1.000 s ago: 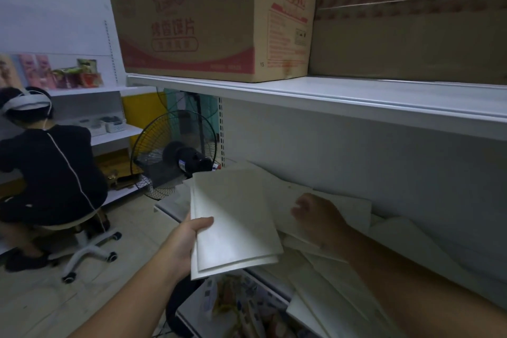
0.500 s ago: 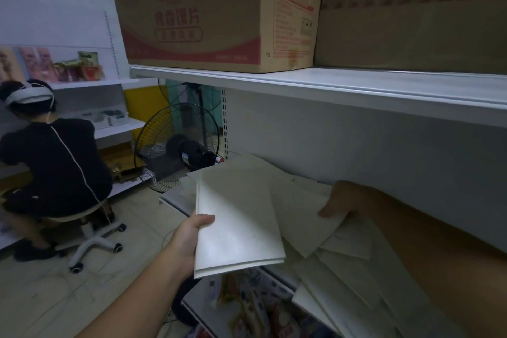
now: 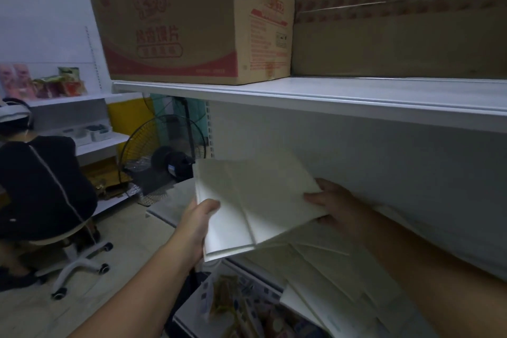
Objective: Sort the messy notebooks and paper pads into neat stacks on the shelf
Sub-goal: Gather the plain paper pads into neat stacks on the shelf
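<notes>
My left hand (image 3: 198, 223) grips the left edge of a small stack of pale paper pads (image 3: 227, 228), thumb on top, held above the middle shelf (image 3: 170, 202). My right hand (image 3: 333, 207) pinches the right edge of another pale pad (image 3: 277, 189) that lies partly over the stack. Several more pads (image 3: 329, 269) lie scattered and overlapping on the shelf below my right forearm. My arm hides how far the pile runs to the right.
The upper shelf (image 3: 301, 90) hangs close above and carries two cardboard boxes (image 3: 178, 22). A black floor fan (image 3: 164, 151) stands past the shelf's left end. A seated person in black (image 3: 41, 186) on a wheeled stool is at the left. Packaged goods (image 3: 241, 310) fill the shelf below.
My right hand has lifted a pad from the scattered pile and brought it left onto the stack in my left hand. The camera has moved closer and turned slightly right.
</notes>
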`<state>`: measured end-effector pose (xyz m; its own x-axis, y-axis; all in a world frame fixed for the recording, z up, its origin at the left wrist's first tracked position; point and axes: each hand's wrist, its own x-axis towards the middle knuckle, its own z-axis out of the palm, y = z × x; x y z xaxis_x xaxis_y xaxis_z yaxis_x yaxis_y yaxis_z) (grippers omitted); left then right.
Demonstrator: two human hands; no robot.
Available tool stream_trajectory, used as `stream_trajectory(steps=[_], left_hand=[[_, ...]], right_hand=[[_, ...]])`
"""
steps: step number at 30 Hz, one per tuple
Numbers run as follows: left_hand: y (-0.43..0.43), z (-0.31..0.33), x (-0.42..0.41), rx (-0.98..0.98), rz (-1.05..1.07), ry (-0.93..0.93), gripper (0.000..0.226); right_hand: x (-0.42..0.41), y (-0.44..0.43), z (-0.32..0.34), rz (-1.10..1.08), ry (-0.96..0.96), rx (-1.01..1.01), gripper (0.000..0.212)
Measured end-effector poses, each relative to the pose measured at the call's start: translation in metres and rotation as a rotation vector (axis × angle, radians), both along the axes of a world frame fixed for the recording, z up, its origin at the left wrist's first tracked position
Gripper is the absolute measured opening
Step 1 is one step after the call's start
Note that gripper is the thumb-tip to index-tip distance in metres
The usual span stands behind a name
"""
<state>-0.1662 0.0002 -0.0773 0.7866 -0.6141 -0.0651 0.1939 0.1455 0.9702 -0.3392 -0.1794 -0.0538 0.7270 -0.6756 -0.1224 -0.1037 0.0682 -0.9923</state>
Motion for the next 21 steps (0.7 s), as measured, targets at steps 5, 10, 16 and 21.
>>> stream_trajectory(steps=[5,10,16,21], left_hand=[[-0.043,0.021,-0.051,-0.075,-0.202,-0.014,0.024],[-0.082,0.027,-0.114,-0.054,-0.519,0.118,0.021],[-0.130,0.019,-0.222,0.099,-0.811,0.287,0.026],[-0.157,-0.005,-0.332,0.208,-0.906,0.332,0.032]], right_hand=[[-0.033,0.016,0.004,-0.073,0.017,-0.041,0.020],[-0.118,-0.012,0.011,-0.312,0.073,-0.116,0.020],[-0.231,-0.019,-0.012,-0.552,-0.008,-0.041,0.025],[-0.329,-0.021,-0.030,-0.718,0.069,0.024,0.029]])
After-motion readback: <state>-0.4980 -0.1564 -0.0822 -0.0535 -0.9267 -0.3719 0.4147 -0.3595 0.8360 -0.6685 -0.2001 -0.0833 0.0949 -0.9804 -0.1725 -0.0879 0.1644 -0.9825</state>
